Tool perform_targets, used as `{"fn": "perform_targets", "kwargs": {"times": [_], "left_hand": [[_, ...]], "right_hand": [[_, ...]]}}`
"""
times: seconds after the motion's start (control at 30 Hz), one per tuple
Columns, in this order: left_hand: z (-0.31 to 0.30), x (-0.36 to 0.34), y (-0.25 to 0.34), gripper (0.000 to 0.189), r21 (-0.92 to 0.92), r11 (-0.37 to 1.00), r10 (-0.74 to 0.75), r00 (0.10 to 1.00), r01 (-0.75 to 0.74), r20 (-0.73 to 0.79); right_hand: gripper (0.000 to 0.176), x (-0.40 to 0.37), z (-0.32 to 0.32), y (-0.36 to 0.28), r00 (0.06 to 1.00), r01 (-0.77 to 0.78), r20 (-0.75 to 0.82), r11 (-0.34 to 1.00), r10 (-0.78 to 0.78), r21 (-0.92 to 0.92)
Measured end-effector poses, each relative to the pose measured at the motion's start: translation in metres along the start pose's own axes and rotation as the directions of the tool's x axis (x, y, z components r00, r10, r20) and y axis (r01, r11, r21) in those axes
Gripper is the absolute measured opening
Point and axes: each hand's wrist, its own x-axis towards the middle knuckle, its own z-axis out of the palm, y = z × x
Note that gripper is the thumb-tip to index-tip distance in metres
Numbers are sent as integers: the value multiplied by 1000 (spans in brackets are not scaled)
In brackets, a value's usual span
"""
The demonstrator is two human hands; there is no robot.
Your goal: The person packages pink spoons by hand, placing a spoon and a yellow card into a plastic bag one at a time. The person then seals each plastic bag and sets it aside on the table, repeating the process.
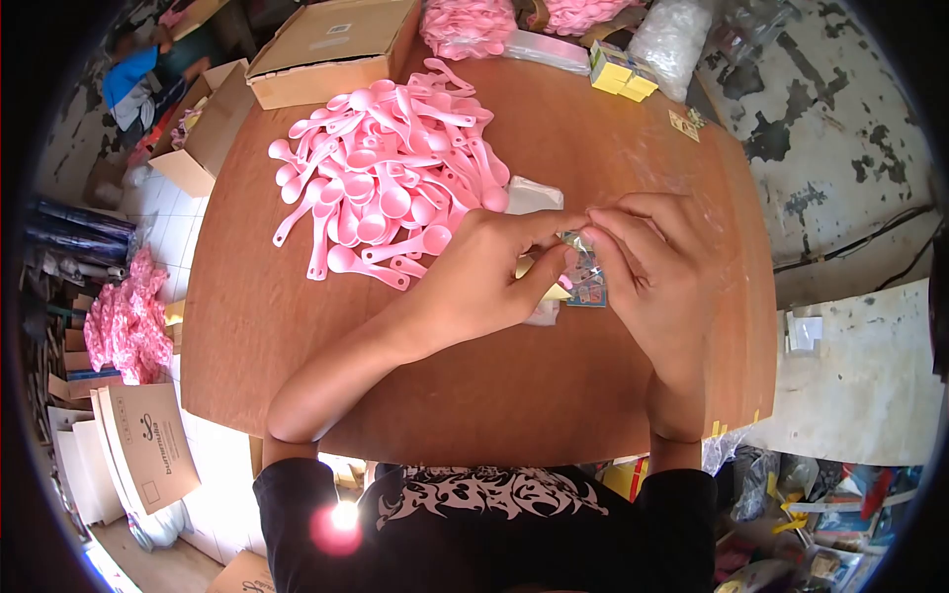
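Both hands pinch a small packet over the middle of the table.

The left hand [484,272] and right hand [647,262] grip the small packet [585,277] at its top, above the table [395,395]. Just beyond lies a pile of pink spoons [390,183]; a cardboard box [331,44] sits at the far-left corner.

sm clear printed packet [590,285], top pinched

The spoons [390,188] lie in a heap on the desk [297,336], left of the packet [585,282]; a box [331,44] sits behind them
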Motion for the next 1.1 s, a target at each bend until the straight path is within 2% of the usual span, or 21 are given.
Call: {"fn": "perform_targets", "kwargs": {"times": [0.1,0.23,0.3,0.37,0.4,0.43,0.47,0.5,0.53,0.6,0.63,0.7,0.73,0.77,0.8,0.83,0.87,0.9,0.97,1.0,1.1], "left_hand": [[-3,-1,5,38,170,985,8,999,-16,50],[-4,-3,1,40,196,975,90,991,-108,97],[-8,-3,4,42,227,963,97,975,-142,200],[-10,-3,7,40,120,984,104,971,-132,215],[-10,-2,8,39,17,993,111,968,-118,226],[-8,-3,7,39,13,993,112,967,-118,227],[-7,-4,7,36,-116,990,103,980,-84,172],[-6,-4,7,33,-243,968,87,989,-57,118],[-5,-4,7,33,-244,968,88,989,-57,118],[-3,-4,10,31,-412,910,19,999,-33,-38],[-3,-4,10,30,-493,870,-26,994,-32,-110],[-5,-2,10,30,-515,855,-4,992,-62,-126],[-6,-2,10,29,-463,887,-58,991,-5,-121],[-7,-2,11,27,-409,911,-114,987,57,-117],[-4,-1,12,26,-387,921,-115,983,51,-143],[-4,0,9,26,-386,921,-113,983,50,-143],[-4,0,3,25,-358,933,-97,985,39,-146],[-3,1,-3,24,-326,945,-78,983,20,-167],[-1,4,-13,23,-356,934,-94,979,24,-180],[0,6,-15,21,-389,921,-102,979,26,-177],[-1,7,-16,21,-442,893,-172,971,84,-165]], "right_hand": [[15,2,-2,-4,1000,28,5,999,-28,-43],[14,-1,-4,-6,996,55,71,996,-50,-76],[14,-3,-5,-1,994,59,94,997,-54,-55],[11,-5,-7,4,996,-83,43,971,75,225],[11,-7,-9,7,996,-86,45,972,77,221],[8,-10,-12,11,971,-223,39,845,234,485],[7,-13,-16,15,922,-319,77,630,380,708],[7,-13,-21,23,914,-270,56,497,403,825],[9,-12,-29,34,903,-205,40,349,427,915],[11,-9,-49,68,904,-131,82,89,420,987],[11,-10,-52,88,904,-132,82,90,420,987],[9,-21,-43,136,938,-71,160,-279,309,958],[13,-29,-35,162,804,-460,376,81,461,884],[17,-46,-23,186,596,-776,449,334,665,535],[17,-70,-7,207,595,-777,449,334,666,534],[20,-94,12,227,706,-708,143,697,694,116],[24,-105,22,236,843,-521,-104,751,528,-406],[24,-90,23,222,853,-506,-99,764,513,-401],[24,-59,14,146,711,-699,-125,715,692,-24],[25,-50,11,121,732,-673,40,714,680,195],[29,-27,5,69,851,-522,394,488,347,700]]}}
